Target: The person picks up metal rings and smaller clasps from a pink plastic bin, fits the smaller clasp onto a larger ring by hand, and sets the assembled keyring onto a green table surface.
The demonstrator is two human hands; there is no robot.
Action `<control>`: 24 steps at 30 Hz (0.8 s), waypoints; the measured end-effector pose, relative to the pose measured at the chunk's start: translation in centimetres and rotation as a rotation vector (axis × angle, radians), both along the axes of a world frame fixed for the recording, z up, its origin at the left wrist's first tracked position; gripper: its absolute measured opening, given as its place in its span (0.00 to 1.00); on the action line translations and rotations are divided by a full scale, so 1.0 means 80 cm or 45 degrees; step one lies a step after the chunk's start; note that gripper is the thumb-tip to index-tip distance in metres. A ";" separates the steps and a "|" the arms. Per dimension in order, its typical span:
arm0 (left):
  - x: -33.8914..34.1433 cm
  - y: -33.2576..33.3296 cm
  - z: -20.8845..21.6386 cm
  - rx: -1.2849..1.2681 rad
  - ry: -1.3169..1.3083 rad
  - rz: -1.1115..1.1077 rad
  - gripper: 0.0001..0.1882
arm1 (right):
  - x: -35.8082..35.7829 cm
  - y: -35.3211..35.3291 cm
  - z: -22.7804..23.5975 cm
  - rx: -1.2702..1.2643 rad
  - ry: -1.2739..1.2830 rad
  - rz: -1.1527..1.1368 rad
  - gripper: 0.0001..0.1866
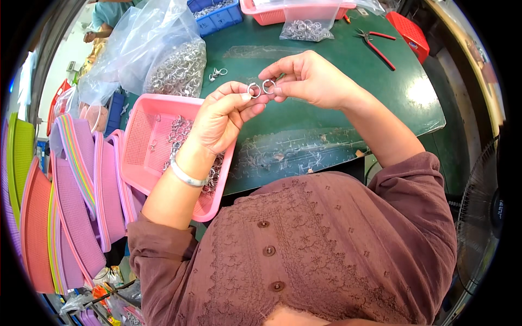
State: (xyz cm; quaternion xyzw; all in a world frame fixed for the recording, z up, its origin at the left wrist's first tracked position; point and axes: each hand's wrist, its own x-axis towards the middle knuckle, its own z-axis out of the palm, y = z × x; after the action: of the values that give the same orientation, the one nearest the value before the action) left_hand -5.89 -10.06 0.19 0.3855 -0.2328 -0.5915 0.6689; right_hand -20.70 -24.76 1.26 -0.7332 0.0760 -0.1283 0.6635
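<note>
My left hand (pixel 228 108) pinches a small silver metal ring (pixel 254 91) between thumb and fingers. Right beside it, my right hand (pixel 310 81) grips another silver ring (pixel 268 86) at its fingertips. The two rings are side by side above the table, almost touching; whether they are linked I cannot tell. Beneath my left forearm stands a pink plastic basket (pixel 142 117) with many small metal pieces in it. A few loose metal ring pieces (pixel 217 74) lie on the green table (pixel 348 70) just beyond my left hand.
A clear plastic bag (pixel 176 68) full of metal rings stands at the back left. Behind are a blue basket (pixel 220 20), a pink tray (pixel 269 13) and a small bag of rings (pixel 307 31). Red-handled pliers (pixel 379 50) lie far right. Stacked baskets (pixel 76 201) fill the left; a fan (pixel 478 212) stands right.
</note>
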 end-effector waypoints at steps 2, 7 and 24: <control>-0.002 0.000 0.001 0.009 0.011 -0.012 0.03 | -0.001 -0.002 -0.002 -0.059 0.012 0.034 0.14; -0.025 0.006 0.014 0.151 -0.116 0.045 0.02 | -0.013 -0.002 -0.003 -0.105 0.033 0.102 0.13; -0.107 -0.012 -0.095 0.694 -1.022 0.398 0.06 | -0.054 -0.043 -0.085 -1.015 0.287 0.171 0.12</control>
State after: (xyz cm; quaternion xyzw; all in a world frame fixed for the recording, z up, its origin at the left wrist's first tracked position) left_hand -14.49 -11.05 -7.38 0.7731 -0.2480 -0.3288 0.4825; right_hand -25.04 -28.24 -5.57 -0.9453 0.0445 -0.0233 0.3222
